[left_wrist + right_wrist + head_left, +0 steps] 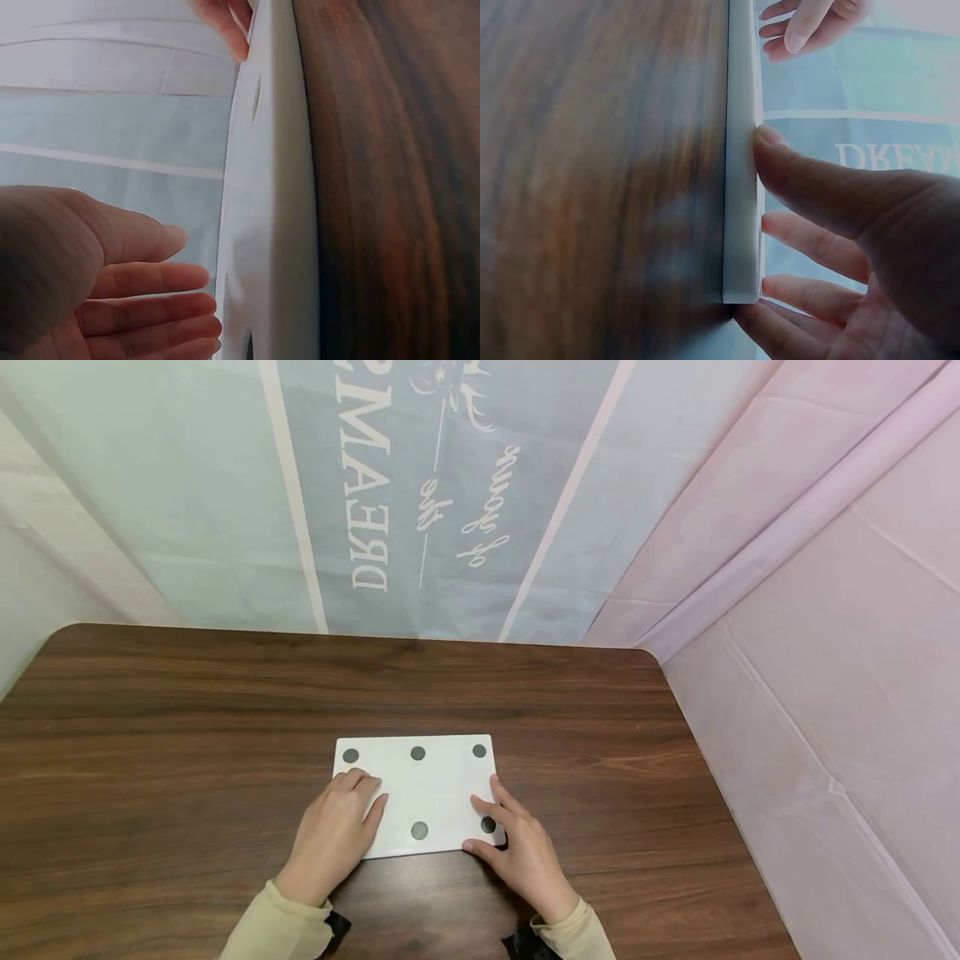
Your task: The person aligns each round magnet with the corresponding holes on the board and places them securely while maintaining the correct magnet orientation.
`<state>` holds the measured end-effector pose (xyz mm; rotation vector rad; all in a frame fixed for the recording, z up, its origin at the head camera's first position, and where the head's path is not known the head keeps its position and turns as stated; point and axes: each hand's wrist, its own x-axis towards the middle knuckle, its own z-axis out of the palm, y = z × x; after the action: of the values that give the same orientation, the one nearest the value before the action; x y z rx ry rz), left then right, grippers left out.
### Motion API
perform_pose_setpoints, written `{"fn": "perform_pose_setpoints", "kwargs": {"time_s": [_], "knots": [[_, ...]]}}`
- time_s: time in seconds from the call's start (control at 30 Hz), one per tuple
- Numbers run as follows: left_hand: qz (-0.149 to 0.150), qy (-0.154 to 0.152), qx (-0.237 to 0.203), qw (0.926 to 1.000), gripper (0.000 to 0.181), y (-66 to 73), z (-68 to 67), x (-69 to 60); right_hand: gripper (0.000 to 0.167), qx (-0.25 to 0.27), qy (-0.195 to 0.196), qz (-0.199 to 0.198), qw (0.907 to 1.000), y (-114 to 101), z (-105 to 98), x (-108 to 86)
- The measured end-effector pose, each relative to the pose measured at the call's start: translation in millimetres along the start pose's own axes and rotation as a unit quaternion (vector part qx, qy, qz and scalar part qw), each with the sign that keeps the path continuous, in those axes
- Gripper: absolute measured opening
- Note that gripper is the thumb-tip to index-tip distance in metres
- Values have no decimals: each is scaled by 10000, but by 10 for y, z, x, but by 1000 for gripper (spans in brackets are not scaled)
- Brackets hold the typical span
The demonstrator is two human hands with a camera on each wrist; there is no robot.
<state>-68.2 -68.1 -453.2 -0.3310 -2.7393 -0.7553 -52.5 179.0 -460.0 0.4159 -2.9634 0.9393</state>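
A white rectangular slab (423, 789) with dark grey round spots near its edges lies flat on the table in the head view; its exact kind cannot be told. Over its left end is my left hand (333, 835), fingers extended and close together, seemingly just above the surface in the left wrist view. At the near right corner, my right hand (525, 852) touches the slab with spread fingers. Its thumb (772, 146) rests at the near edge in the right wrist view, while other fingertips meet the top and the right side. The left hand hides part of the slab's left end.
The slab rests on a dark wood-grain table (187, 718) with rounded far corners. Behind the table hangs a blue-grey cloth (450, 602) with white lettering. Pale pink cloth (825, 693) hangs along the right side. Black bands (337, 933) show at both wrists.
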Motion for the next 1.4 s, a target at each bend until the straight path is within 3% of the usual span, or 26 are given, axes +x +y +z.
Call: {"fn": "perform_pose_setpoints", "kwargs": {"time_s": [0.5, 1.07, 1.23, 1.4], "knots": [[-7, 41, 145, 9999, 28, -10, -54, -107, 54, -215, -49, -48, 9997, 3, 3, 20], [199, 172, 129, 9996, 33, 6, -50, -185, 54, -729, -452, 74, 9963, -64, -43, 29], [194, 72, 140, 9997, 34, 14, -45, -191, 54, -780, -459, 21, 9959, -73, -54, 37], [131, -128, 198, 9996, 38, 31, -50, -193, 52, -817, -194, -253, 9961, -75, -67, 63]]}}
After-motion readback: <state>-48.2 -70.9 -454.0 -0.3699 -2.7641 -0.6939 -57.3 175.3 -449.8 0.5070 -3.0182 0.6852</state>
